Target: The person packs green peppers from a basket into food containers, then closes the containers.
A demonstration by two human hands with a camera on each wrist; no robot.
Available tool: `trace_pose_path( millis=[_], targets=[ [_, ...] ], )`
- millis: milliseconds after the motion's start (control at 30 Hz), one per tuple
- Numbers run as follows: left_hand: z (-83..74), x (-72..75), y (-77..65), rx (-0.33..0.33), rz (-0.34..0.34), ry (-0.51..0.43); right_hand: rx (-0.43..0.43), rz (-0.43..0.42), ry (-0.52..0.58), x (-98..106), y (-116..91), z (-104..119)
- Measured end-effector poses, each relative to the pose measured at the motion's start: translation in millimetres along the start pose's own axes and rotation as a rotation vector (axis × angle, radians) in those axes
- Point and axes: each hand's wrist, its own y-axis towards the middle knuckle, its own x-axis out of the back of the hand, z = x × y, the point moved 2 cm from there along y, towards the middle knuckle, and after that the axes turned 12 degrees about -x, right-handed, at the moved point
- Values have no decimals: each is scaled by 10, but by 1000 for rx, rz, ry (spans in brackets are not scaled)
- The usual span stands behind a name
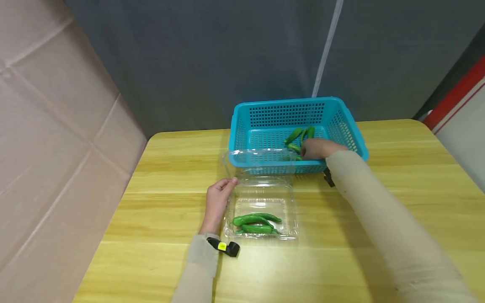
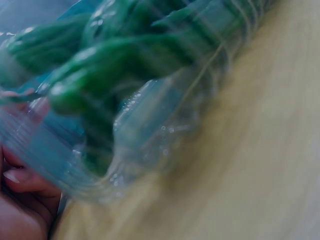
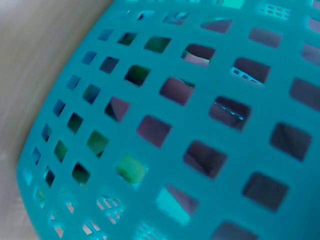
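My left hand [image 1: 219,200] pinches the left edge of a clear plastic clamshell box [image 1: 261,205], close to its hinge. The box's lid [image 1: 261,156] stands folded back against the basket's front. Several green chili peppers [image 1: 251,219] lie along the near side of the box; the left wrist view shows peppers [image 2: 125,65] through the blurred plastic. Inside the blue basket [image 1: 282,101], my right hand [image 1: 320,148] reaches down over more green chili peppers [image 1: 293,135]. Its fingertips are hidden by the basket's front wall, and the right wrist view shows only bits through the basket's holes [image 3: 150,100].
The wooden table [image 1: 166,210] carries both containers, the basket behind the box. A dark grey curtain [image 1: 212,63] hangs behind the table's far edge. A pale panelled surface [image 1: 57,139] stands at the left, and a red and white board [image 1: 462,109] at the right.
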Motion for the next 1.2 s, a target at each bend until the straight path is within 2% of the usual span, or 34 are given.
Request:
trace_pose_path(
  millis=[200,267,433,667,800,967,1200],
  targets=[
    [-214,20,-20,14,31,-24,-10,-67,30,29,-58,-23],
    [-199,18,-17,5,27,-21,-6,-97,32,34,-85,-27],
    [0,-4,7,-22,0,-14,-14,-146,62,39,-142,-53],
    [-16,-1,17,0,6,-37,-22,-228,85,65,-224,-103],
    [-125,16,8,26,40,-58,-25,-265,108,69,-274,-125],
    [-262,40,-27,15,48,-58,-10,-330,155,96,-332,-126],
    [-51,39,11,7,29,-34,22,-435,190,134,-431,-79]
  ],
)
